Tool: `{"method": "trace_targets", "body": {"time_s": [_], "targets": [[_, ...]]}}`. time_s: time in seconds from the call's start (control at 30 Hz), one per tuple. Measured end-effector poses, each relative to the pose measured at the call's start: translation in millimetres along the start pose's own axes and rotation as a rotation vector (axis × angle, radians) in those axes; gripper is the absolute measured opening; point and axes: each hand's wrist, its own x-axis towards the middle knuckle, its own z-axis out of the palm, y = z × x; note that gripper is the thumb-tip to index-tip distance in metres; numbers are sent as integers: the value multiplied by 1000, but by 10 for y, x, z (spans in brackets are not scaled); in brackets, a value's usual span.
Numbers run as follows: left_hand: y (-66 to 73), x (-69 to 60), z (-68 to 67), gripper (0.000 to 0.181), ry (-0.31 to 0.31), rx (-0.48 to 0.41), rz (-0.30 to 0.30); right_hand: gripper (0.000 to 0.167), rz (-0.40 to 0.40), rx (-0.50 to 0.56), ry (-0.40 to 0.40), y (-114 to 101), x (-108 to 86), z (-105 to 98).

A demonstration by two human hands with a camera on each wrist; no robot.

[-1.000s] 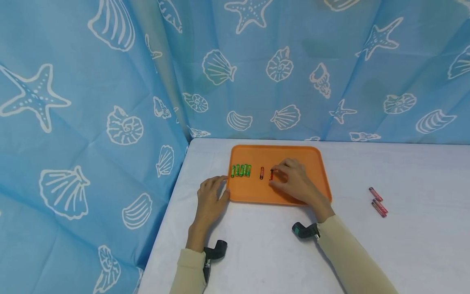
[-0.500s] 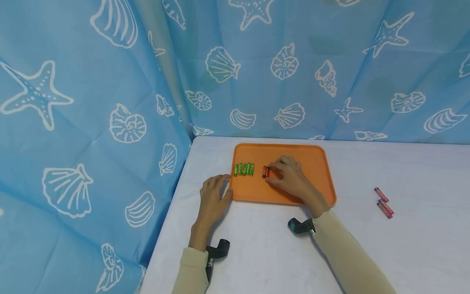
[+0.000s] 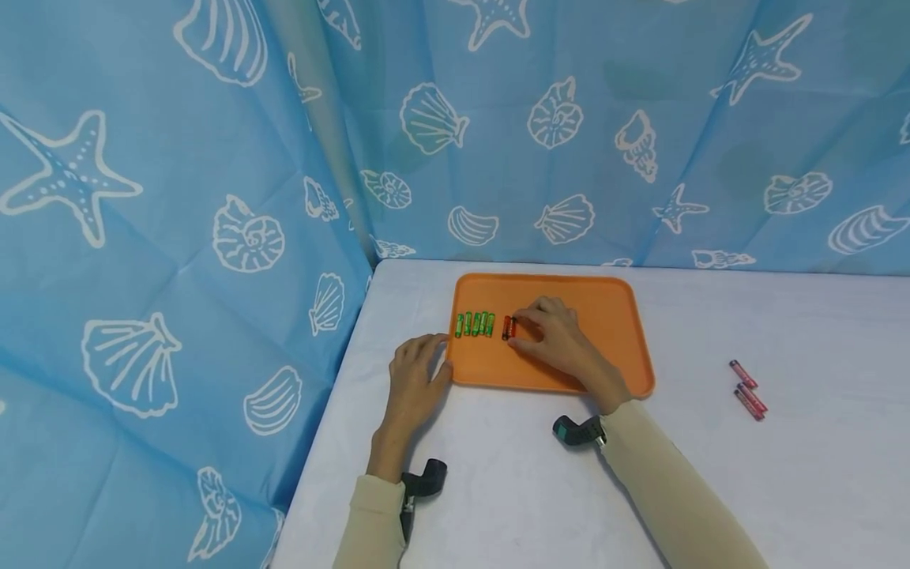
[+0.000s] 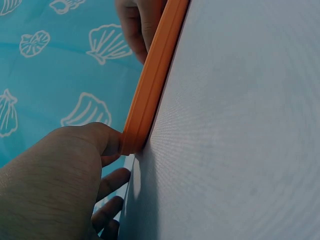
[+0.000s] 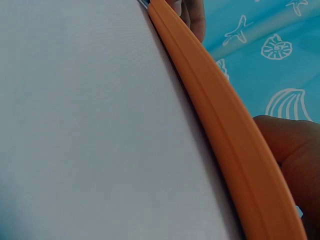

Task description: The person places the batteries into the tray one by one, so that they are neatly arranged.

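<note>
An orange tray point(image 3: 600, 316) lies on the white table. In its left part, several green batteries point(image 3: 475, 325) stand side by side in a row. To their right is a red battery point(image 3: 506, 329). Close against it is a second red battery point(image 3: 513, 327), which my right hand point(image 3: 562, 344) pinches between thumb and forefinger. My left hand point(image 3: 412, 387) touches the tray's left rim with relaxed fingers; in the left wrist view its thumb point(image 4: 107, 137) is at the tray corner. In the right wrist view the tray wall point(image 5: 215, 110) hides the batteries.
Several loose red batteries point(image 3: 743, 374) lie on the white tablecloth point(image 3: 498, 490) right of the tray. A blue curtain point(image 3: 498, 142) with white shell prints rises behind the table and along its left side. Black wrist cameras point(image 3: 576, 431) sit on both forearms.
My right hand has moved left with the pinched red battery, bringing it up beside the other red one, and the pair has shifted slightly toward the green row. My left hand stays at the rim.
</note>
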Motion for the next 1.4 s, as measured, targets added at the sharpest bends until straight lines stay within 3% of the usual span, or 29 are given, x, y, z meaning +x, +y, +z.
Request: {"method": "trace_targets", "body": {"time_s": [0.47, 0.77, 1.03, 1.4], "targets": [[97, 29, 29, 40, 2, -28, 39, 51, -1, -4, -13, -10, 20, -152], [76, 1, 27, 39, 4, -17, 32, 43, -25, 80, -9, -88, -87, -365], [17, -30, 24, 40, 0, -12, -2, 30, -84, 49, 38, -175, -304, -486], [15, 6, -19, 40, -5, -20, 16, 26, -152, -50, 179, 56, -824, -778]]}}
